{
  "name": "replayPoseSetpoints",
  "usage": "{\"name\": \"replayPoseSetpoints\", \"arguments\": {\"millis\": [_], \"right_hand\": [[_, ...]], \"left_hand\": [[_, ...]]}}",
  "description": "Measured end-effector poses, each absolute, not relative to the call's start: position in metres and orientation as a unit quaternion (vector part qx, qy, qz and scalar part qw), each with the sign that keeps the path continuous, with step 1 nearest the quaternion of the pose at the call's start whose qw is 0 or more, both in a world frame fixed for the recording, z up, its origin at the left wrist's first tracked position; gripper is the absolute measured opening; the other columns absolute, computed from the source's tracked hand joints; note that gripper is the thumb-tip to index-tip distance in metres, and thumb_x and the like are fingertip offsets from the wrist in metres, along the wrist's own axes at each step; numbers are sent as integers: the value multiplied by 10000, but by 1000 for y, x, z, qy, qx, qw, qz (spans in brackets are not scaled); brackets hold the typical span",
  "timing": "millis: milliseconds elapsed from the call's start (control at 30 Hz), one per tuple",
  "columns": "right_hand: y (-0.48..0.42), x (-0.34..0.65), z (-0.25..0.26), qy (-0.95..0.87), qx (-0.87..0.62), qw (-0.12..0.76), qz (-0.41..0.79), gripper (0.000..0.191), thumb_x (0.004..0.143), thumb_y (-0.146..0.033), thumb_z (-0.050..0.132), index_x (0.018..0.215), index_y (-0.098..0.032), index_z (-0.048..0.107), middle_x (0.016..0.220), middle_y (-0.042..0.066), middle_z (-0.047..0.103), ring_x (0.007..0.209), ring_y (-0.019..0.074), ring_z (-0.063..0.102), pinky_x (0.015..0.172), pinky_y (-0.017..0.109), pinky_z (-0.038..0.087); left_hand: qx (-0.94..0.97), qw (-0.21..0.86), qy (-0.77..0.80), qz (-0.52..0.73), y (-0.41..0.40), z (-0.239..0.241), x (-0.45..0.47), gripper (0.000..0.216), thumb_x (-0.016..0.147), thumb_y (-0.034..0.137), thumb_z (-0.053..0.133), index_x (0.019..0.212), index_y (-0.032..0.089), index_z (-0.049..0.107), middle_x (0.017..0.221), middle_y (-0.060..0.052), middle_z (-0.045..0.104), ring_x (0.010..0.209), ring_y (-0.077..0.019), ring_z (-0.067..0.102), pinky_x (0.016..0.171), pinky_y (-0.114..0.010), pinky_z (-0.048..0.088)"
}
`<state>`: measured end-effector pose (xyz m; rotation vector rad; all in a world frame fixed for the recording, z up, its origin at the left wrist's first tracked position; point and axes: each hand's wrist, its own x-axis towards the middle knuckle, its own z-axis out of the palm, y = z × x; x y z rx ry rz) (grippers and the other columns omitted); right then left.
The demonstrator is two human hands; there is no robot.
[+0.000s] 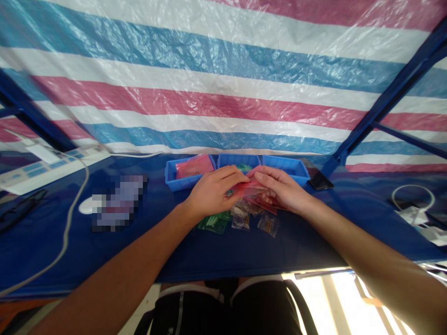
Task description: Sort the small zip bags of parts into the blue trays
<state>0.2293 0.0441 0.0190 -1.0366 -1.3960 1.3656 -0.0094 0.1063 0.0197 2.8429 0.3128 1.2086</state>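
Between my two hands is a pink plastic bag, partly covered by my fingers. My left hand pinches its left side, and my right hand grips its right side. What the bag contains, if anything, I cannot make out. Just below my hands lie small clear bags with brass-coloured pieces in them. A green plastic bag rests under my left wrist. Behind my hands stand a blue left bin with a pink bag inside, a middle bin with something green, and a right bin.
On the left are a power strip, a white cable, and a blurred-out flat object beside a white round item. A dark phone-like slab lies right of the bins. White adapters with a cable sit far right. Striped sheeting hangs behind.
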Motion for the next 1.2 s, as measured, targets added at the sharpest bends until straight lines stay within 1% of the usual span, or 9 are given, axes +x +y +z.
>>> {"name": "replayPoseSetpoints", "arguments": {"millis": [167, 367, 533, 667, 767, 900, 1000, 1067, 1200], "right_hand": [[42, 231, 20, -593, -436, 421, 530, 494, 897, -685, 792, 1142, -262, 729, 728, -14, 691, 541, 138, 578, 475, 237, 379], [32, 228, 30, -659, -452, 366, 477, 393, 949, -607, 773, 1059, -235, 711, 784, 6, 710, 618, 160, 621, 518, 254, 455], [31, 226, 33, -665, -447, 365, 473, 399, 945, -599, 778, 1066, -227, 700, 797, 7, 715, 634, 166, 631, 529, 263, 466], [36, 227, 26, -648, -442, 385, 487, 424, 961, -629, 747, 1115, -237, 697, 755, -8, 684, 583, 155, 602, 504, 263, 453], [40, 228, 22, -615, -439, 426, 498, 401, 962, -629, 748, 1087, -251, 698, 740, -19, 671, 539, 133, 557, 492, 257, 418], [43, 229, 19, -578, -419, 451, 536, 422, 966, -651, 734, 1153, -275, 694, 791, -12, 692, 565, 138, 575, 535, 272, 448], [45, 231, 19, -588, -427, 463, 507, 524, 957, -666, 737, 1336, -313, 661, 899, 0, 731, 671, 170, 647, 594, 290, 510], [46, 231, 19, -612, -429, 478, 461, 565, 938, -644, 774, 1383, -314, 663, 1041, 20, 758, 849, 203, 710, 702, 305, 566], [48, 232, 19, -642, -393, 507, 420, 448, 898, -564, 852, 1222, -273, 747, 1196, 47, 778, 1128, 258, 723, 964, 361, 588]], "left_hand": [[932, 22, 114, 344, 106, 17, -9, 236, 1001, 247, 653, 1226, 195, 700, 1143, -102, 754, 1041, -214, 736, 906, -319, 607], [958, 15, 144, 249, 99, 19, -9, 216, 966, 262, 698, 1172, 198, 682, 1129, -61, 744, 972, -205, 731, 776, -285, 551], [959, 1, 143, 244, 97, 19, -9, 198, 966, 270, 706, 1150, 207, 670, 1153, -45, 747, 968, -194, 727, 737, -284, 523], [950, -4, 146, 278, 99, 16, -8, 172, 993, 286, 682, 1132, 184, 675, 1097, -74, 741, 1001, -218, 723, 824, -301, 567], [936, -2, 125, 330, 103, 15, -7, 282, 1015, 320, 682, 1254, 172, 665, 1161, -114, 740, 1086, -247, 713, 937, -345, 593], [916, 12, 100, 388, 105, 17, -8, 264, 1032, 244, 628, 1287, 187, 667, 1185, -116, 746, 1078, -226, 723, 938, -339, 601], [904, 30, 112, 412, 104, 18, -8, 219, 1035, 199, 609, 1235, 170, 692, 1124, -109, 757, 1000, -200, 737, 873, -305, 596], [896, 43, 122, 424, 103, 18, -7, 218, 1046, 205, 612, 1238, 160, 704, 1092, -103, 762, 962, -188, 740, 841, -289, 588], [880, 51, 148, 448, 101, 19, -5, 179, 1068, 241, 624, 1192, 164, 728, 1006, -64, 774, 873, -160, 735, 801, -263, 569]]}}
